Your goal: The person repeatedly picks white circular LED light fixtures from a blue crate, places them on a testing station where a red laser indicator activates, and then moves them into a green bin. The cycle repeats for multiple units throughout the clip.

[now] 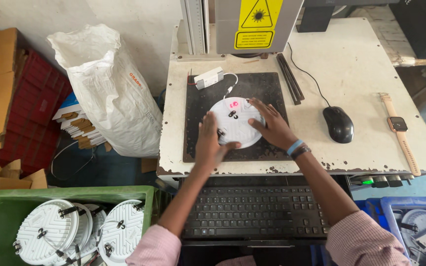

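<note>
A white round lamp housing [236, 124] lies back-up on a black plate [267, 88] on the white worktable [361, 64]. My left hand [210, 140] rests flat on its left edge, fingers spread. On its right edge lies my right hand [271, 125], also flat. A pink light spot [233, 104] glows on the housing's top. A thin wire runs from the housing to a small white driver box [209, 78] at the plate's back left corner.
A black mouse [338, 124] and a tan-strapped watch [398, 129] lie to the right. A black keyboard [255, 212] sits on a tray below. A green crate [6, 207] at lower left holds similar housings; a blue crate [395, 207] is at lower right. A white sack [109, 88] stands left.
</note>
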`<act>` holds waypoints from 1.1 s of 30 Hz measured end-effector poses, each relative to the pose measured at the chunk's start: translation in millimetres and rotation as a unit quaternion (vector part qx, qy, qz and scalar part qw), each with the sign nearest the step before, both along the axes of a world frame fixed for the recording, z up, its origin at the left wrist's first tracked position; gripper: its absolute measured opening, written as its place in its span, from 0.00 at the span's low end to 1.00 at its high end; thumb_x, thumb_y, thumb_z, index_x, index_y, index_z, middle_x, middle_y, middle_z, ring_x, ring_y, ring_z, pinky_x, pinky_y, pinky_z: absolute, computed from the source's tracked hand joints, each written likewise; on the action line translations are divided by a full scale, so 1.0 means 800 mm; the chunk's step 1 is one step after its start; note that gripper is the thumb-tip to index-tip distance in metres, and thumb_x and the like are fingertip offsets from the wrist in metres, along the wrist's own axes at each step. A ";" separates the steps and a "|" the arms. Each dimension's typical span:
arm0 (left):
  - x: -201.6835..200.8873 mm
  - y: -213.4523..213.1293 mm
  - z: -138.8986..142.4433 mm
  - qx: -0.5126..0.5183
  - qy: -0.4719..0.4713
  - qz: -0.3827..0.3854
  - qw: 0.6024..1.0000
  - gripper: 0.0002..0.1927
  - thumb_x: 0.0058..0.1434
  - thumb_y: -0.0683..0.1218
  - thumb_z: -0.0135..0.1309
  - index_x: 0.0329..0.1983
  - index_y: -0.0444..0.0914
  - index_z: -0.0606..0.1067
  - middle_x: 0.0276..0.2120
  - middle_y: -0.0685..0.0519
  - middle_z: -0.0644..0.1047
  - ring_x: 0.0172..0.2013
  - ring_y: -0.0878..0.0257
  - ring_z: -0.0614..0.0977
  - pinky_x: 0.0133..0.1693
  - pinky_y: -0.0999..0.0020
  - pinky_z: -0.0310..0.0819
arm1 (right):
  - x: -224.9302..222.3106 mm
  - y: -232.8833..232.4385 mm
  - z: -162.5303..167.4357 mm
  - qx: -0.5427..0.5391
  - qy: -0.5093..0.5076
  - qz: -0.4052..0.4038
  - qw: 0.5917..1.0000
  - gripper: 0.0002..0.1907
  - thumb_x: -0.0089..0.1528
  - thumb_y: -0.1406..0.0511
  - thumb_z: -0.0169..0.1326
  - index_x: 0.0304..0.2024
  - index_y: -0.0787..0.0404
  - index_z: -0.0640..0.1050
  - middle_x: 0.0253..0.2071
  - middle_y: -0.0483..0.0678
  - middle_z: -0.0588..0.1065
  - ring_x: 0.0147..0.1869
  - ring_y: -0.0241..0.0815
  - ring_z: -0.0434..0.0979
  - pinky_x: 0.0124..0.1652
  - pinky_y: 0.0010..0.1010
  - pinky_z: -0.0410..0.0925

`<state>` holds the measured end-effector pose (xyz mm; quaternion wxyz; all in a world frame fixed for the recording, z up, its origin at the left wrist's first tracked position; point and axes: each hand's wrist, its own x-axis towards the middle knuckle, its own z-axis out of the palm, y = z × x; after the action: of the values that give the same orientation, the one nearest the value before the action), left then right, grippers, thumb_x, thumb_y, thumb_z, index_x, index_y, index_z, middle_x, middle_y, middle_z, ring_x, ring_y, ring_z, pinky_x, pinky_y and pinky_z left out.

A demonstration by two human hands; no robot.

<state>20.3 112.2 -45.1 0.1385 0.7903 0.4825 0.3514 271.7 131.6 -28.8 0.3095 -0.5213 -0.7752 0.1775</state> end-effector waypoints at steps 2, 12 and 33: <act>-0.012 0.039 -0.011 -0.007 -0.044 -0.023 0.999 0.62 0.51 0.69 0.59 0.76 0.26 0.51 0.72 0.31 0.58 0.72 0.40 0.59 0.73 0.43 0.42 | 0.004 -0.001 -0.010 0.010 0.017 0.001 1.000 0.40 0.62 0.48 0.60 0.71 0.57 0.67 0.79 0.57 0.55 0.82 0.58 0.52 0.74 0.49 0.50; -0.013 0.136 -0.018 0.025 -0.003 -0.044 0.999 0.59 0.50 0.64 0.67 0.74 0.28 0.53 0.71 0.33 0.61 0.72 0.44 0.61 0.71 0.51 0.46 | -0.005 0.046 0.011 0.029 0.025 -0.159 0.987 0.65 0.37 0.45 0.77 0.70 0.64 0.66 0.62 0.60 0.70 0.63 0.60 0.68 0.63 0.46 0.62; -0.009 0.125 -0.040 -0.032 -0.010 -0.021 0.999 0.64 0.48 0.72 0.64 0.76 0.30 0.52 0.73 0.37 0.59 0.74 0.46 0.58 0.73 0.52 0.47 | -0.014 0.028 -0.010 0.094 -0.001 -0.143 0.985 0.59 0.41 0.42 0.75 0.65 0.67 0.70 0.63 0.57 0.73 0.65 0.59 0.68 0.64 0.48 0.62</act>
<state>13.1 212.6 -77.3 0.1757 0.7917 0.4753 0.3411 260.3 153.9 -36.8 0.3790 -0.5951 -0.7064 0.0571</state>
